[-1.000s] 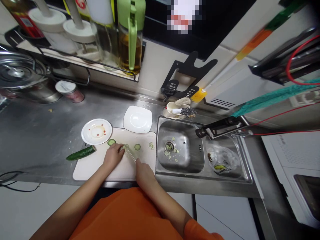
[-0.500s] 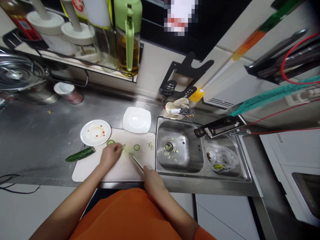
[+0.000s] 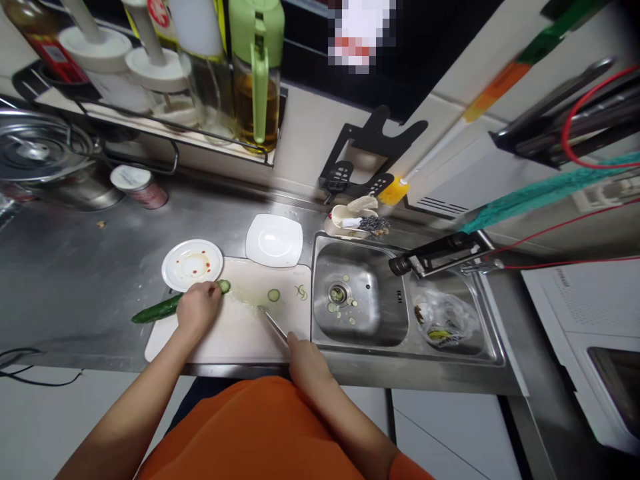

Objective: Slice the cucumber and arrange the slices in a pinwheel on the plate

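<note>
A white cutting board (image 3: pixel 240 340) lies on the steel counter. At its upper left edge my left hand (image 3: pixel 199 308) has its fingers drawn together against some cucumber slices (image 3: pixel 224 286). Partly hidden behind that hand, the uncut piece of cucumber (image 3: pixel 157 310) reaches past the board's left edge. My right hand (image 3: pixel 309 363) is closed around the handle of a knife (image 3: pixel 273 323), whose blade tip points toward the board's middle. One cucumber round (image 3: pixel 273 295) rests beyond the tip, and thin curved peelings (image 3: pixel 301 292) lie near the right edge.
Behind the board stand a stained white plate (image 3: pixel 175 257) and a square white dish (image 3: pixel 274 240). To the right, a steel sink (image 3: pixel 373 320) holds several cucumber slices, beside a basin with a plastic bag (image 3: pixel 450 317). A pot (image 3: pixel 75 187) and a can (image 3: pixel 140 187) stand left.
My left hand has moved left across the board, from near the knife tip to the slices by the cucumber. My right hand and the knife stay in place.
</note>
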Motion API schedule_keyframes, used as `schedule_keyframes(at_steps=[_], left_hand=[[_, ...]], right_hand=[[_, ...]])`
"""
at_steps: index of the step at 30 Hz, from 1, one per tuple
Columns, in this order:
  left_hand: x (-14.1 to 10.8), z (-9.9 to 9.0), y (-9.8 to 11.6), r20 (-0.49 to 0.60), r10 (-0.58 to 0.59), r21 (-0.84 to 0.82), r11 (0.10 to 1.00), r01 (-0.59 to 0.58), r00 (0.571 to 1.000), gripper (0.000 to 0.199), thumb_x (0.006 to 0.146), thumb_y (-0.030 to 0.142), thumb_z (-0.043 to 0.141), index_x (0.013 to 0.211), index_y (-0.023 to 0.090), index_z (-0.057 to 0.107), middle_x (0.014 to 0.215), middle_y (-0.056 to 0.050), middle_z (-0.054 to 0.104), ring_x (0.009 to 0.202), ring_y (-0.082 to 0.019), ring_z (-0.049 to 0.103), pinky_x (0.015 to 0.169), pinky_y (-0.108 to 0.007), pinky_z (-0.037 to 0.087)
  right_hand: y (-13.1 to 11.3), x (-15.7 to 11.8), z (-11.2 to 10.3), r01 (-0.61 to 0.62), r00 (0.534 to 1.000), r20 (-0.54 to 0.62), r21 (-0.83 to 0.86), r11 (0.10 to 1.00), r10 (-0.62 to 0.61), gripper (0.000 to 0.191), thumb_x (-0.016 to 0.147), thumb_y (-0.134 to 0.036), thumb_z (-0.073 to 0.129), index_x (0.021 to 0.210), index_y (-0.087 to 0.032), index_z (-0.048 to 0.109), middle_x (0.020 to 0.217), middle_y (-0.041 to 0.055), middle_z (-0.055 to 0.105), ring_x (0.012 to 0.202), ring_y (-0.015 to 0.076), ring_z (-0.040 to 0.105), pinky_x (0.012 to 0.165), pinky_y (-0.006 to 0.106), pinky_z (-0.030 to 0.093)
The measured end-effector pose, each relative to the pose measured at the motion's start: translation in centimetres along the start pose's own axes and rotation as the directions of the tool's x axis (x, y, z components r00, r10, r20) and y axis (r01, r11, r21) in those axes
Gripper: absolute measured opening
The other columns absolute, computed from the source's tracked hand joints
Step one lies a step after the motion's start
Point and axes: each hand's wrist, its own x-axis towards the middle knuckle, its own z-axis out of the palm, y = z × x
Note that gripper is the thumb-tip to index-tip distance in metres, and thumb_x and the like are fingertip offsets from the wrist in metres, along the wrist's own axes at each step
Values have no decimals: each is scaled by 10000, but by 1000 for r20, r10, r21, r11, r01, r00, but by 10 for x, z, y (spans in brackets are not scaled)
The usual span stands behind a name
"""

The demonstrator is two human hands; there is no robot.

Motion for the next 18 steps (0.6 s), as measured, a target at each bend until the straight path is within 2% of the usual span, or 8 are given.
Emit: schedule_keyframes(at_steps=[4, 7, 10, 13, 18], left_hand=[[-2, 1, 5, -47, 26, -25, 999, -27, 999, 337, 818, 401, 461, 1013, 221, 670, 1010, -86, 663, 833, -226, 604, 733, -322, 443], [-1, 7, 17, -30, 214, -162, 963, -216, 976, 341, 825, 390, 466, 1034, 215, 671, 1015, -73, 669, 897, -211, 602, 810, -310, 449], [2, 21, 37, 63, 432, -274, 874, -400, 900, 346, 807, 378, 501, 1038, 188, 676, 975, -76, 678, 930, -209, 598, 850, -305, 446], [5, 37, 57, 169, 501, -300, 846, -440, 849, 319, 788, 363, 527, 1019, 211, 686, 949, -70, 672, 926, -209, 599, 835, -307, 452], [3, 50, 71, 279, 518, -301, 847, -439, 808, 261, 788, 311, 526, 972, 253, 701, 947, -47, 661, 905, -186, 597, 814, -283, 434]], right_hand=[[0, 1, 1, -7, 1000, 3, 9, 1000, 7, 410, 840, -22, 332, 1189, -192, 465, 974, 124, 647, 951, 239, 626, 716, 289, 457], [-1, -1, 0, -7, 1000, -5, 13, 1000, 7, 384, 856, -32, 330, 1176, -194, 467, 954, 117, 651, 925, 238, 639, 694, 287, 466], [-3, -4, -1, -18, 1000, -19, 9, 1000, 18, 357, 873, -45, 328, 1164, -198, 470, 922, 112, 654, 910, 241, 646, 687, 290, 473], [-4, -6, 0, -15, 1000, -18, -10, 1000, 15, 355, 879, -43, 336, 1176, -190, 462, 923, 124, 655, 934, 242, 641, 707, 293, 475], [-2, -5, 5, 0, 999, -33, -16, 1000, 0, 353, 873, -34, 342, 1171, -181, 462, 916, 131, 659, 933, 241, 643, 714, 294, 481]])
